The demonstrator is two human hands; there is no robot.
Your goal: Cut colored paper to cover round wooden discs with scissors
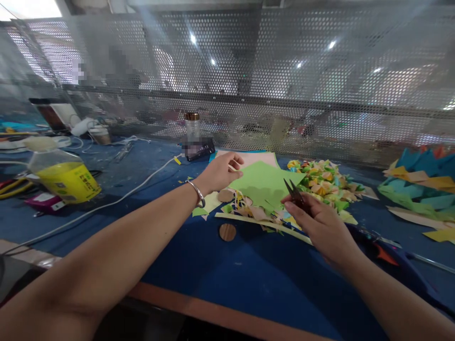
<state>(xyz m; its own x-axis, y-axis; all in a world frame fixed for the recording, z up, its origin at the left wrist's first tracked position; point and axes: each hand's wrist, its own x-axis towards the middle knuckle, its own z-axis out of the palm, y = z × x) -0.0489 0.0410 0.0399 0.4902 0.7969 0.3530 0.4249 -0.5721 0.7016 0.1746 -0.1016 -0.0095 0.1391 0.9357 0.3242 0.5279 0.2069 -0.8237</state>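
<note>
My left hand (pixel 223 171), with a silver bangle at the wrist, hovers at the left edge of a green paper sheet (pixel 263 182), its fingers apart and slightly curled. Dark pointed tweezers or scissors (pixel 295 195) are gripped in my right hand (pixel 316 218), their two tips apart over the sheet's right part. Pink paper (pixel 254 157) shows behind the green sheet. Paper scraps (pixel 256 211) and a pale strip (pixel 265 224) lie in front of it. A round wooden disc (pixel 227 232) rests on the blue table, and another disc (pixel 226 195) sits near my left wrist.
Folded paper pieces (pixel 322 182) are heaped at the right, beside layered paper zigzags (pixel 419 184). A glue gun (pixel 387 255) lies by my right forearm. At left stand a yellow-labelled bottle (pixel 67 177) and a white cable (pixel 131 189); a phone (pixel 199 149) and jar (pixel 192 128) are behind.
</note>
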